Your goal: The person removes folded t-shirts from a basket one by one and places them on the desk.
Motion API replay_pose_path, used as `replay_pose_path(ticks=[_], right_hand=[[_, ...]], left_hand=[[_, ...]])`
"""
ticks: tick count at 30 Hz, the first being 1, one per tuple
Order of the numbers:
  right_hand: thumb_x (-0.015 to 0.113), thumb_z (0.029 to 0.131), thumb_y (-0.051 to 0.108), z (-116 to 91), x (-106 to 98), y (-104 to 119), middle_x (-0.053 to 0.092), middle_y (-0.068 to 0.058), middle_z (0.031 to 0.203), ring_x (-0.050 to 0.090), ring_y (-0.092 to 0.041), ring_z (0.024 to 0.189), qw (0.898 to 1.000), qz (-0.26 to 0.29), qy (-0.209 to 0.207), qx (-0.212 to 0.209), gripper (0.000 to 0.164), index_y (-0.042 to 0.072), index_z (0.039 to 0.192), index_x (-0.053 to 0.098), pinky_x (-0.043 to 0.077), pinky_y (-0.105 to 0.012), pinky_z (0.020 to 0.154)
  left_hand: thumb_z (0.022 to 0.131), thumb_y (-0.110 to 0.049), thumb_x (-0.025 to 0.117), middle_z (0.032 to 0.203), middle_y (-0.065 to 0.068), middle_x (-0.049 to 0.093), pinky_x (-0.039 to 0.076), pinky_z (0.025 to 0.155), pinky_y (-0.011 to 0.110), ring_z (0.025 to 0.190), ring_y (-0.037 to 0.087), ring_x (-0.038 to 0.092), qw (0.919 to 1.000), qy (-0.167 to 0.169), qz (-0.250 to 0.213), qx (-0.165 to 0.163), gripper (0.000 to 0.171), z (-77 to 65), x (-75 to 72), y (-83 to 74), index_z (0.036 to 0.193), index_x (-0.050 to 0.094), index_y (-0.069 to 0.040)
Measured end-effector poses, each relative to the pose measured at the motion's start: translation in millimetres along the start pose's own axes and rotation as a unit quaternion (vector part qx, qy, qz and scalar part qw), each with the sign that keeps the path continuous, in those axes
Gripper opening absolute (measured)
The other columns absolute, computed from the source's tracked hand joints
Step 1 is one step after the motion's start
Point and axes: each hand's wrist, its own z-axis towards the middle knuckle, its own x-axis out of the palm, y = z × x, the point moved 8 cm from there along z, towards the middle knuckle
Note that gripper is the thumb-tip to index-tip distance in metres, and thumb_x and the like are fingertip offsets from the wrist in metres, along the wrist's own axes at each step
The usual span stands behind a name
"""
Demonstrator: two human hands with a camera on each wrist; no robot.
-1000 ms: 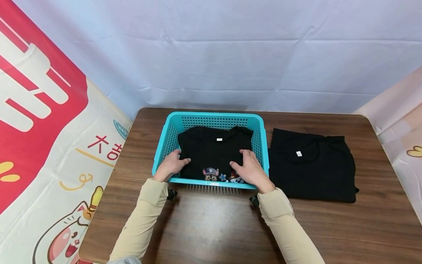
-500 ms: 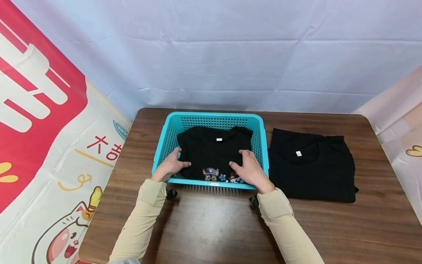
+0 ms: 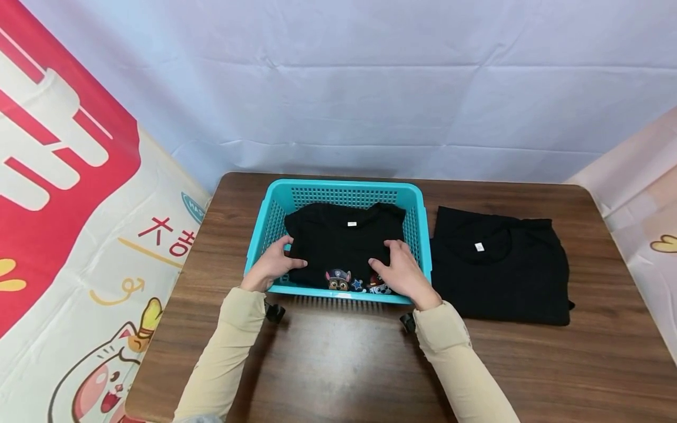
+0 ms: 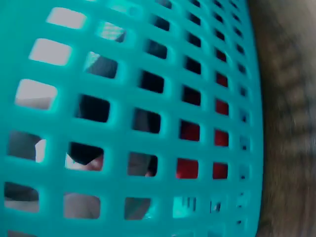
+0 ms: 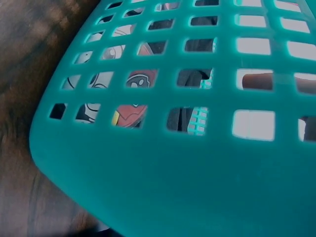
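A turquoise plastic basket [image 3: 349, 184] with lattice walls stands near the table's back edge. Inside it lies a folded black T-shirt [image 3: 341, 247], its cartoon dog print towards the front wall. My left hand [image 3: 271, 264] reaches over the front left rim, its thumb extended on the shirt's left edge. Over the front right, my right hand [image 3: 403, 273] rests on the shirt with thumb and forefinger spread. Basket lattice fills both wrist views; through its holes show red patches in the left wrist view and the print [image 5: 140, 79] in the right.
A second folded black T-shirt [image 3: 513, 282] with a white neck label lies on the brown wooden table [image 3: 338, 364], right beside the basket. A pale cloth backdrop [image 3: 370, 106] hangs behind the table, and a printed cartoon cloth [image 3: 132, 223] hangs at the left.
My left hand has shifted very slightly left and up along the shirt's edge. The right hand, basket and both shirts stay in place.
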Motion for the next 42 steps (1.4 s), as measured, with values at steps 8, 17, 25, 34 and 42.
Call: replay_pose_path(ticks=[8,17,25,34,42], right_hand=[[0.054,0.096,0.032,2,-1,-1,0.019,-0.030,0.154,0.028,-0.044,0.140,1.000,-0.001,0.001,0.003,0.065,-0.005,0.145,0.031,0.029,-0.057,0.113],[0.054,0.096,0.032,1,1,-1,0.017,-0.029,0.155,0.025,-0.043,0.142,1.000,-0.003,0.006,0.004,0.065,-0.004,0.145,0.031,0.028,-0.057,0.113],[0.054,0.096,0.032,1,1,-2,0.020,-0.028,0.155,0.026,-0.042,0.142,1.000,-0.003,0.006,0.005,0.064,-0.003,0.145,0.032,0.029,-0.057,0.112],[0.054,0.096,0.034,3,0,-2,0.020,-0.028,0.155,0.028,-0.042,0.141,1.000,-0.008,0.008,0.003,0.066,-0.003,0.146,0.032,0.031,-0.056,0.112],[0.061,0.088,0.056,0,3,0,0.019,-0.025,0.156,0.023,-0.042,0.142,1.000,-0.007,0.013,-0.007,0.088,-0.003,0.146,0.031,0.030,-0.057,0.112]], left_hand=[[0.093,-0.016,0.064,0.151,0.024,0.033,0.049,0.093,0.044,0.113,0.034,0.057,0.9956,0.031,0.087,0.015,0.072,-1.1,9.1,-5.9,0.153,0.024,-0.007],[0.094,-0.015,0.061,0.162,0.016,0.009,0.040,0.108,0.045,0.140,0.030,0.031,0.9955,0.093,-0.007,0.021,0.080,-3.2,16.4,-5.0,0.155,0.011,-0.003],[0.097,-0.017,0.053,0.164,0.011,0.000,0.015,0.120,0.050,0.150,0.029,0.000,0.9930,0.098,-0.064,0.014,0.078,-5.6,11.6,-5.4,0.155,0.003,-0.004],[0.100,-0.012,0.045,0.162,0.010,0.012,0.041,0.108,0.042,0.140,0.030,0.034,0.9508,0.105,-0.291,-0.012,0.077,-8.0,8.2,-17.6,0.155,-0.008,-0.013],[0.103,-0.006,0.037,0.161,0.011,0.014,0.047,0.097,0.037,0.146,0.030,0.024,0.8234,0.155,-0.546,0.006,0.063,-13.2,11.8,-47.8,0.155,0.002,-0.013]])
